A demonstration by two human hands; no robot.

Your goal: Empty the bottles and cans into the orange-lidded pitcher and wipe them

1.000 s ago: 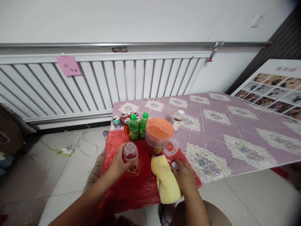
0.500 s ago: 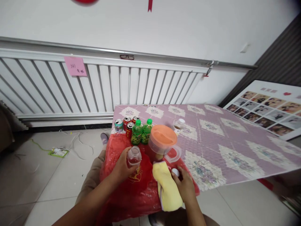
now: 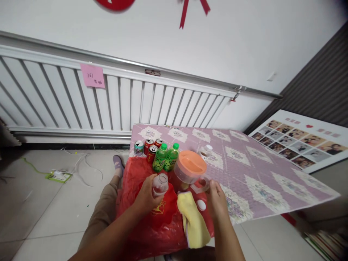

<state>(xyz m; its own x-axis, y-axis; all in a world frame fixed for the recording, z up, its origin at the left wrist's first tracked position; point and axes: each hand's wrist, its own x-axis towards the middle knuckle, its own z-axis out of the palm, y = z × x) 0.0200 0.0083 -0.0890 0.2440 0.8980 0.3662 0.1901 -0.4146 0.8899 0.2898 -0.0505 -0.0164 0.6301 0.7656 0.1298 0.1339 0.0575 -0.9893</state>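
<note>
1. Since half a second earlier, the right hand (image 3: 218, 201) had moved from the white cap (image 3: 201, 205) to the handle (image 3: 202, 185) of the clear pitcher (image 3: 187, 177).
2. That pitcher stood upright on the red plastic sheet (image 3: 130, 175), its orange lid (image 3: 191, 161) on. It looked stiff and fairly heavy if filled, so the handle seemed the best hold.
3. Fingers met the handle's outer edge; whether they had closed around it could not be told from this angle.
4. Clamped around an uncapped clear jar (image 3: 160, 185), the left hand (image 3: 147, 194) held it just above the sheet. The jar seemed light, smooth, perhaps slippery and breakable; its middle gave the surest grip.
5. Between the hands lay a soft yellow cloth (image 3: 194, 224), beside the cap.
6. Farther back stood two green bottles (image 3: 160, 159), several cans (image 3: 138, 148) and a white-capped jar (image 3: 205, 151).
</note>
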